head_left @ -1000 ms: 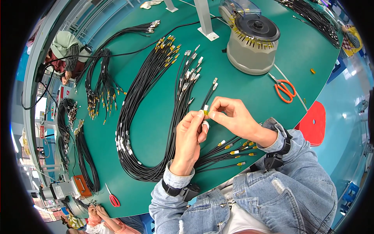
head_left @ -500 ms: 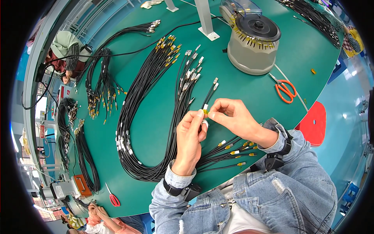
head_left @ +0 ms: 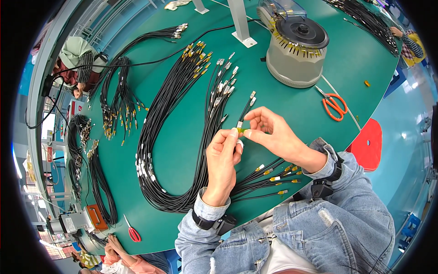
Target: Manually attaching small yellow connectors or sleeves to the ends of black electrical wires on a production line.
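My left hand (head_left: 221, 157) pinches a black cable near its silvery connector (head_left: 240, 124), between thumb and index finger. Yellow tape (head_left: 242, 130) sits just below that connector, at my left fingertips. Close on its right is my right hand (head_left: 279, 139), with the thumb tip at the tape's end and the index finger lifted off, so thumb and fingers stand apart. Most of the held cable is hidden behind my hands. Nearby on the left lies a large U-shaped bundle of black cables (head_left: 157, 182). Several taped cable ends (head_left: 275, 178) fan out below my right forearm.
A round tape dispenser (head_left: 294, 64) stands beyond my hands on the green table (head_left: 260, 96). Orange-handled scissors (head_left: 334, 108) lie to the right, red-handled scissors (head_left: 133, 234) at lower left. A metal post (head_left: 242, 23) rises at the back. Other people sit at the table's edges.
My right index finger has lifted away from the yellow tape, opening a gap above the thumb. My left hand keeps its pinch almost in place.
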Demonstrator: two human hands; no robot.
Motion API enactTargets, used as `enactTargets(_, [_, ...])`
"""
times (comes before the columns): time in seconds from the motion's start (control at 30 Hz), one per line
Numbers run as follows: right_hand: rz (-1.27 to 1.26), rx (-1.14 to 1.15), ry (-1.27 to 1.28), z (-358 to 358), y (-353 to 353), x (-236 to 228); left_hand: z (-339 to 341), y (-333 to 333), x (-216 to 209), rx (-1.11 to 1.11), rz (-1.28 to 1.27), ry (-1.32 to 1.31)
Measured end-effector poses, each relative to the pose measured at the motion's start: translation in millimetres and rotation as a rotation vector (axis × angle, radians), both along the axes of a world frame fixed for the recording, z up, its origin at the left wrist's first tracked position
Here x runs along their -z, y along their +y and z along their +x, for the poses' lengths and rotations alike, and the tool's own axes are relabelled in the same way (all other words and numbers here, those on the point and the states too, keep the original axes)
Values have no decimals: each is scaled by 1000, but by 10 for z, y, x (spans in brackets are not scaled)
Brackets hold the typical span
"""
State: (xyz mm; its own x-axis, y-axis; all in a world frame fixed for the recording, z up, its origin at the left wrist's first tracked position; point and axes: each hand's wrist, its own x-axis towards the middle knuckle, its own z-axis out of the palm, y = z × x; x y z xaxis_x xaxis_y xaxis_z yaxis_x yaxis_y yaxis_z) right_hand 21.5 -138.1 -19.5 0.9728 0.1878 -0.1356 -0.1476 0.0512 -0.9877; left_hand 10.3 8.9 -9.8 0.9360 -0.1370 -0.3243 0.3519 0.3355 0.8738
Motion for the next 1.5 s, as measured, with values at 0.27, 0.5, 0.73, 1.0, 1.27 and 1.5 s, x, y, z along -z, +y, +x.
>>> enactTargets(0.27, [3, -41, -183, 2, -15, -3, -27, -13, 33, 8, 8, -38])
enactTargets(0.5, [203, -77, -36, 0, -47, 19, -31, -10, 31, 17, -15, -55])
enactTargets(0.73, [335, -64, -19, -36, -16, 2, -73, -52, 14, -46, 87, -134])
enactTargets(1.0, [407, -50, -32, -59, 4, -37, -109, -120, 43, -121, 219, -299])
enactTargets(1.27, [373, -68, -118, -70, 10, -31, -98, -123, 47, -147, 221, -262])
enactTargets(1.5, [347, -63, -47, -61, 17, -6, -112, -111, 31, -134, 174, -232])
